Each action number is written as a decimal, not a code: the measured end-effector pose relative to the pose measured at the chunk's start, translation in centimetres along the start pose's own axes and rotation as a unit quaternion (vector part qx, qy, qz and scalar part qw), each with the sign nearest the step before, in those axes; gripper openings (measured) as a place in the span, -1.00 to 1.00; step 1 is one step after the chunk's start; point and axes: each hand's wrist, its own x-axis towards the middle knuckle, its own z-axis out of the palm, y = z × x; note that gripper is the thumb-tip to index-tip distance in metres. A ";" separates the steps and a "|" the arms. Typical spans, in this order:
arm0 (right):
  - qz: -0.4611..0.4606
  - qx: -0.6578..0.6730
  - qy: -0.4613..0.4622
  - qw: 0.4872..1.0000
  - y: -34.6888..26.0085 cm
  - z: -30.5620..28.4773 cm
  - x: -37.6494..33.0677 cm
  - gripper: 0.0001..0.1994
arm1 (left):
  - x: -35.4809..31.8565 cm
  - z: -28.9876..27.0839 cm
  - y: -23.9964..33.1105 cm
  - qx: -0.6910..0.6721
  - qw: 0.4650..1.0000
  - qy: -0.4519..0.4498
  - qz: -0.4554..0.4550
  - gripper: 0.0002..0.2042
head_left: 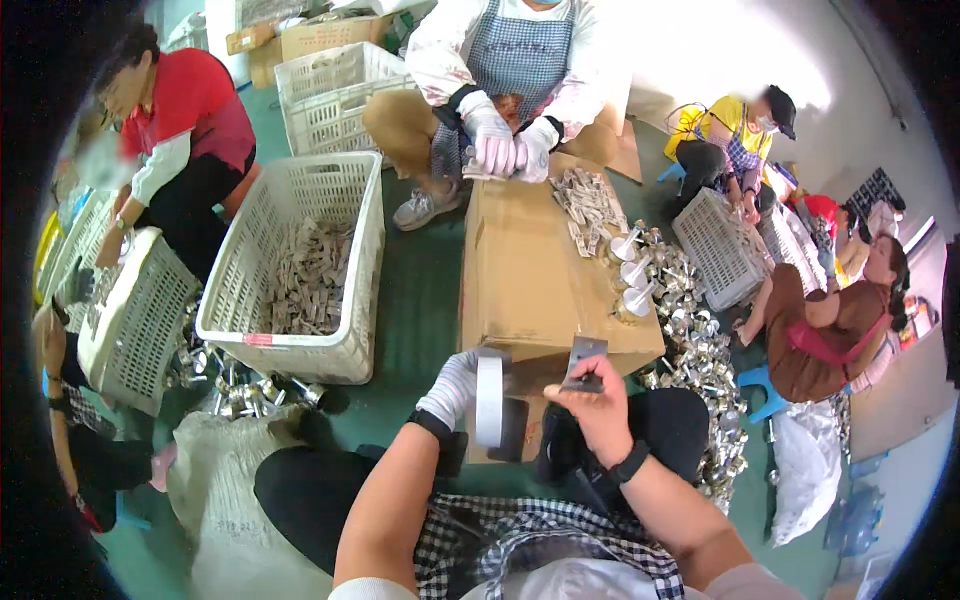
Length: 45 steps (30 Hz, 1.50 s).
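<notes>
My left hand (452,388), in a pale striped glove, is closed at the side of an upright piece with a pale, rounded-end face (489,402); its exact kind is unclear. A dark flat part (513,430) shows beside that piece. My bare right hand (601,408) pinches a dark grey bent plate (584,362) between thumb and fingers, a little to the right. Both hands are over my lap at the near edge of a brown cardboard box (520,270). On its far right side lie a pile of small pale packets (588,208) and several shiny metal parts with round discs (636,272).
A white crate (372,260) of small packets stands left. Shiny metal parts (700,370) heap along the box's right side. Opposite, a co-worker's gloved hands (505,150) are over the box. Other people sit by crates (715,245) on both sides. A woven sack (225,480) lies near left.
</notes>
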 end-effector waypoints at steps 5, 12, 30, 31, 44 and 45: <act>0.001 0.002 -0.098 0.995 -2.2 -0.3 5.0 -0.67 | 0.2 0.3 -1.9 0.395 0.913 -0.029 0.093 -0.69; 0.182 0.092 -0.239 0.949 -2.4 1.2 8.1 -0.71 | -0.1 0.0 -1.5 0.319 0.940 -0.024 0.120 -0.70; 0.345 0.279 -0.271 0.854 -1.5 1.4 9.4 -0.77 | -1.2 1.5 -2.0 0.427 0.888 -0.009 0.170 -0.65; 0.348 0.284 -0.266 0.853 -1.5 1.6 9.2 -0.76 | -1.5 1.6 -1.9 0.457 0.869 -0.004 0.188 -0.66; 0.381 0.292 -0.305 0.823 -0.9 3.2 8.2 -0.75 | -1.2 0.0 -3.9 0.305 0.945 -0.003 0.116 -0.71; 0.385 0.268 -0.301 0.830 -0.8 3.4 8.1 -0.77 | -1.0 -0.4 -4.2 0.284 0.952 -0.013 0.113 -0.71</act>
